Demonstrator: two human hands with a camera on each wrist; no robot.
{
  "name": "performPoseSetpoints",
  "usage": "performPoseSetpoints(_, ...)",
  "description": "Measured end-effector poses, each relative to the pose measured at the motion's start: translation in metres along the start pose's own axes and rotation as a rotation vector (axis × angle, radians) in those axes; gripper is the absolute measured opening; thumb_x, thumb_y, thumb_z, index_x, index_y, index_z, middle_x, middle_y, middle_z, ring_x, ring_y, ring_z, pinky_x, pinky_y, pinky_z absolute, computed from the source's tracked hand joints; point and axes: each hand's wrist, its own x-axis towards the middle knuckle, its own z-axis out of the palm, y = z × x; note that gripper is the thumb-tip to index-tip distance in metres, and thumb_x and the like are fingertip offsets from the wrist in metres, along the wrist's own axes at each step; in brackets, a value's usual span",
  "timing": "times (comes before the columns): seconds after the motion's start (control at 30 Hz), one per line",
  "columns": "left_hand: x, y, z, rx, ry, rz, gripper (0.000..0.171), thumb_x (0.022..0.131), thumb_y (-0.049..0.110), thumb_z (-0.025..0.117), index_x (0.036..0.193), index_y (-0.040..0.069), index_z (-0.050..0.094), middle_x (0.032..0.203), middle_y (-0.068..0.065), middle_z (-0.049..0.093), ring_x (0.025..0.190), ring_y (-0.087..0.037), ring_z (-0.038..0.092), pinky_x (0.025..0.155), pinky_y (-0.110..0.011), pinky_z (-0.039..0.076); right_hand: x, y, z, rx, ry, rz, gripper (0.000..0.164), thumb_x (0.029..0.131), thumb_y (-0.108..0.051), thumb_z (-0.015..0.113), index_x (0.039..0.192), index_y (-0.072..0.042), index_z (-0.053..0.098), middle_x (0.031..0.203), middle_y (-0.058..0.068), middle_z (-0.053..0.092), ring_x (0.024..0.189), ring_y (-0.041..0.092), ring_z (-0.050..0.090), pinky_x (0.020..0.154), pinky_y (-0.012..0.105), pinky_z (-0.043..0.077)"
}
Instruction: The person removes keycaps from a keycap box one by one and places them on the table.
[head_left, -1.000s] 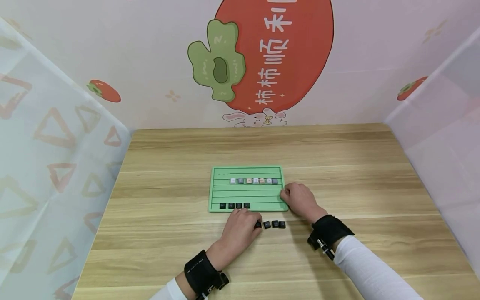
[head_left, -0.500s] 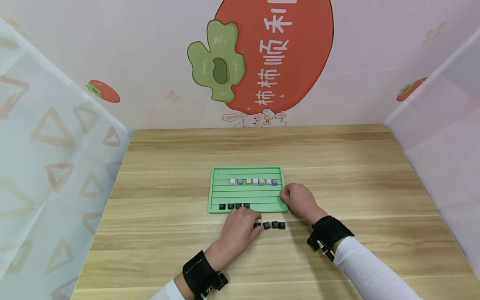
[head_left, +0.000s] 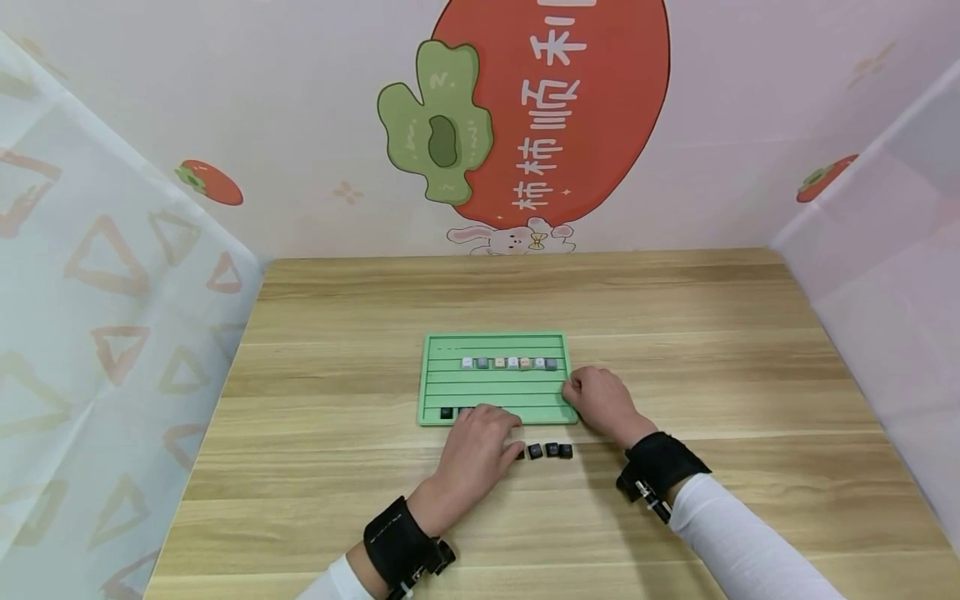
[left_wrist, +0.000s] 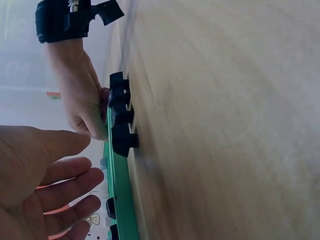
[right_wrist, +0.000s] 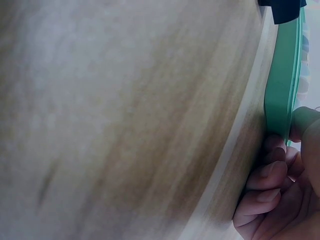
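A green tray (head_left: 495, 388) with ridged rows lies on the table. Black keycaps (head_left: 446, 413) sit in its front row, partly covered by my left hand (head_left: 477, 446), while white, grey and orange keycaps (head_left: 513, 363) line a row farther back. In the left wrist view the left hand's fingers (left_wrist: 70, 192) are spread and loosely bent, with nothing between them and the thumb. My right hand (head_left: 602, 402) grips the tray's right edge near the front corner, thumb on top in the right wrist view. Several black keycaps (head_left: 552, 450) stand in a line before the tray.
The wooden table (head_left: 337, 333) runs back to a printed wall (head_left: 315, 125), with patterned sheets rising at both sides. Each wrist wears a black band (head_left: 663, 467) with a small camera mount.
My left hand has moved slightly forward over the tray's front edge and spread its fingers, hiding more of the front-row keycaps. The right hand stays on the tray's edge.
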Motion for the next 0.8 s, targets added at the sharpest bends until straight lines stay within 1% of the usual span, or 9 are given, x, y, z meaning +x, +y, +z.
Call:
performPoseSetpoints(0.1, 0.001, -0.001, -0.001, 0.004, 0.016, -0.004, 0.026, 0.082, 0.031, 0.069, 0.102, 0.014, 0.071, 0.102, 0.002, 0.069, 0.100, -0.017, 0.059, 0.079, -0.035, 0.043, 0.000, 0.000, 0.000, -0.001, 0.002, 0.000, 0.034, 0.083, -0.014, 0.052, 0.053, -0.013, 0.036, 0.052, -0.004, 0.027, 0.046, 0.012, 0.030, 0.048, 0.027, 0.025)
performPoseSetpoints(0.33, 0.005, -0.004, -0.003, 0.027, 0.027, -0.019, 0.027, 0.081, 0.031, 0.069, 0.102, 0.014, 0.071, 0.103, 0.001, 0.069, 0.100, -0.018, 0.059, 0.078, -0.035, 0.043, 0.000, 0.000, 0.000, -0.005, -0.010, 0.006, 0.034, 0.083, -0.014, 0.052, 0.054, -0.013, 0.036, 0.052, -0.004, 0.027, 0.047, 0.012, 0.030, 0.048, 0.027, 0.025)
performPoseSetpoints(0.6, 0.008, -0.011, -0.004, 0.064, 0.030, -0.043, 0.027, 0.079, 0.027, 0.072, 0.103, 0.014, 0.071, 0.105, 0.000, 0.069, 0.103, -0.020, 0.059, 0.085, -0.038, 0.043, -0.001, -0.001, -0.002, -0.004, -0.014, 0.006, 0.033, 0.083, -0.014, 0.051, 0.054, -0.013, 0.036, 0.052, -0.004, 0.028, 0.047, 0.013, 0.031, 0.048, 0.028, 0.026)
performPoseSetpoints(0.8, 0.013, -0.014, -0.003, 0.095, 0.033, -0.034, 0.030, 0.079, 0.028, 0.072, 0.106, 0.015, 0.070, 0.106, -0.001, 0.068, 0.104, -0.021, 0.057, 0.088, -0.041, 0.041, 0.000, 0.000, -0.001, 0.004, -0.009, -0.002, 0.033, 0.083, -0.014, 0.051, 0.054, -0.013, 0.035, 0.052, -0.004, 0.027, 0.047, 0.013, 0.030, 0.049, 0.027, 0.025)
